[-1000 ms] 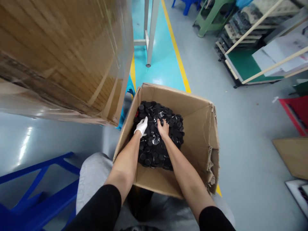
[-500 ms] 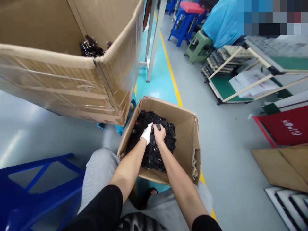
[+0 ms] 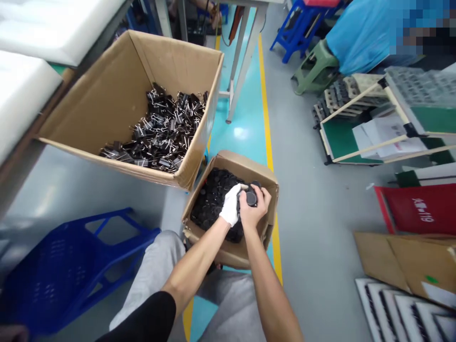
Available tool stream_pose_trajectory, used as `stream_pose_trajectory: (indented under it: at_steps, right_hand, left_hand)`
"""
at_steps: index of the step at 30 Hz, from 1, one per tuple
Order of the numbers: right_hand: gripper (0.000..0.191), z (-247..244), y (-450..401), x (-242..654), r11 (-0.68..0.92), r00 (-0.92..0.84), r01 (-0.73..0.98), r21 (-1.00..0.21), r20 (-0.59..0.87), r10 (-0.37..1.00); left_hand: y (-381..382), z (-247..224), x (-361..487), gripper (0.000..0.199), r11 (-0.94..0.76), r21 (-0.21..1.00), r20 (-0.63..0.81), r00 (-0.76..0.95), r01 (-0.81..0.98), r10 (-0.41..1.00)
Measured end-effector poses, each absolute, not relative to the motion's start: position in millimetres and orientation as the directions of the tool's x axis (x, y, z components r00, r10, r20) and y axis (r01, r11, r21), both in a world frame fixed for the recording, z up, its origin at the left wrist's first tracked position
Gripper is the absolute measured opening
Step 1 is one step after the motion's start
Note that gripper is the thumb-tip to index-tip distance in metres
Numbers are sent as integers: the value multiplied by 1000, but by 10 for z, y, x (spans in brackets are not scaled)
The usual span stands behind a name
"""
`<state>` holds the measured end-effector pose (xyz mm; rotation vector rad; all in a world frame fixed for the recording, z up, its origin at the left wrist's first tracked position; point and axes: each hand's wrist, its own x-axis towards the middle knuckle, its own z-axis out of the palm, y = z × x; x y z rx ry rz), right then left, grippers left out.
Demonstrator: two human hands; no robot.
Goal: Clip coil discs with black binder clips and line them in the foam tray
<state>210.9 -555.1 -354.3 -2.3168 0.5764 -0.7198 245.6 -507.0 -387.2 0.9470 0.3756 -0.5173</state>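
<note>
We hold a few black discs (image 3: 251,198) between our gloved left hand (image 3: 231,206) and our bare right hand (image 3: 257,209), both of them over the 3 o'clock part of a small carton (image 3: 250,165). Our right fingers curl around the discs from 3 o'clock, with the thumb on their near side; our left fingers are pressed together and bent along the 9 o'clock side, some of their tips hidden from us. More discs of that kind lie in a heap (image 3: 212,194) inside the carton, toward 9 o'clock from our hands.

Taking the small carton as centre, we see a large open carton (image 3: 103,99) at 10 o'clock, with black binder clips (image 3: 164,128) piled in it. A blue stool (image 3: 53,266) is at 8 o'clock, a green stool (image 3: 313,71) at 1 o'clock, a cart (image 3: 344,142) at 2 o'clock and a red panel (image 3: 420,209) at 3 o'clock.
</note>
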Motion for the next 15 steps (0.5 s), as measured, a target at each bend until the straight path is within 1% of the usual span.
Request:
stream_pose_trajectory:
  at_steps: [3, 7, 11, 15]
  right_hand:
    - [42, -2865, -5611, 2069, -737, 784, -198, -646, 347, -515]
    - [40, -1922, -5732, 2053, -782, 804, -160, -603, 381, -458]
    - [40, -1106, -5901, 2070, -813, 786, -101, -573, 456, -419]
    - [40, -552, -5963, 2062, -831, 760, -37, -555, 524, -384]
  left_hand:
    - [-5134, -3220, 2374, 41, 576, 585, -535, 806, 570, -254]
    - [-5280, -2320, 2325, 47, 644, 517, -537, 799, 564, -269]
    - [-5471, -1531, 2336, 46, 690, 511, -493, 832, 513, -254]
    - [-5511, -933, 2325, 39, 709, 552, -438, 876, 439, -201]
